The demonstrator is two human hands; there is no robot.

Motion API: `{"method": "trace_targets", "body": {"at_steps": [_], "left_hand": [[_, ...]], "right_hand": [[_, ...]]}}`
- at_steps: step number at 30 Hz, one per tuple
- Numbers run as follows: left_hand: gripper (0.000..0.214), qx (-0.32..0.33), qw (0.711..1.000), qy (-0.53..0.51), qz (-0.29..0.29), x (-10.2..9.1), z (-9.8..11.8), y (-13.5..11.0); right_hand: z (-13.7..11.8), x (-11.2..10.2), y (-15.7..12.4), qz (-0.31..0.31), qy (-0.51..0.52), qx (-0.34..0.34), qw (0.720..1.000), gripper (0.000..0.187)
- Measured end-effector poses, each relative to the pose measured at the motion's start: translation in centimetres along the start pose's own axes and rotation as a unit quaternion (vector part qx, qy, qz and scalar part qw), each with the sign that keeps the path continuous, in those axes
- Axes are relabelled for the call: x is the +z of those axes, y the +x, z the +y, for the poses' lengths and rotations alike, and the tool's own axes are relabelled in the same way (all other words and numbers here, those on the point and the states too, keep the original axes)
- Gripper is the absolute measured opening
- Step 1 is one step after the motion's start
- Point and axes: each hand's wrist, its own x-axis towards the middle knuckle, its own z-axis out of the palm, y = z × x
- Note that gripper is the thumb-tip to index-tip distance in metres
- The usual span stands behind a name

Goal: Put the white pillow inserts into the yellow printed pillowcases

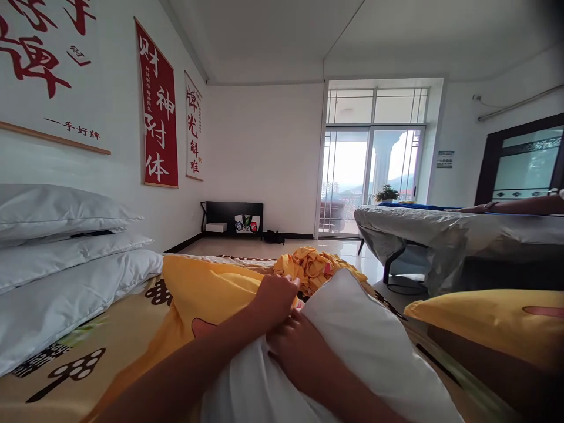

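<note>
A white pillow [348,329] lies in front of me, one corner pointing away and its near part running to the bottom edge. Against its left side is a yellow pillowcase [211,288] with a pink patch. My left hand [275,299] is closed on the pillowcase's edge, near the middle of the view. Just below and to the right, my right hand [299,346] has its fingers curled into the white pillow. Both hands nearly touch. Some fingertips are hidden in the cloth. A crumpled heap of yellow cloth [315,264] sits just beyond them.
White pillows [74,276] are stacked at the left on a patterned tan sheet [88,364]. Another yellow pillow [493,320] is at the right. Behind it stands a plastic-covered table [409,223], where another person's arm [524,205] rests. A black low stand [233,217] is by the far wall.
</note>
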Motion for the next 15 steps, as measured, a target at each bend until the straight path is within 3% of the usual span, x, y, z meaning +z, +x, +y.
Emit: {"method": "trace_targets", "body": {"at_steps": [3, 6, 9, 12, 15], "left_hand": [[0.023, -0.007, 1.0, -0.003, -0.007, 0.2, 1.5, -0.4], [0.028, -0.017, 1.0, -0.001, -0.022, 0.6, 1.4, -1.9], [0.031, -0.03, 0.999, 0.007, -0.033, 0.7, 0.5, -3.4], [0.032, -0.037, 0.999, -0.005, -0.031, 0.1, 0.1, -4.4], [0.03, -0.02, 0.999, -0.034, -0.006, -0.1, 0.9, -5.0]], "right_hand": [[1.8, 0.9, -0.5, -0.001, -0.02, 0.098, 0.995, 0.019], [3.3, 1.5, -1.2, 0.004, -0.052, 0.198, 0.979, 0.024], [4.7, 0.5, -1.5, 0.005, -0.011, 0.184, 0.983, 0.026], [6.9, -1.7, -1.4, 0.045, 0.135, 0.149, 0.978, 0.029], [9.2, -3.5, -0.6, 0.133, 0.196, 0.187, 0.953, 0.061]]}}
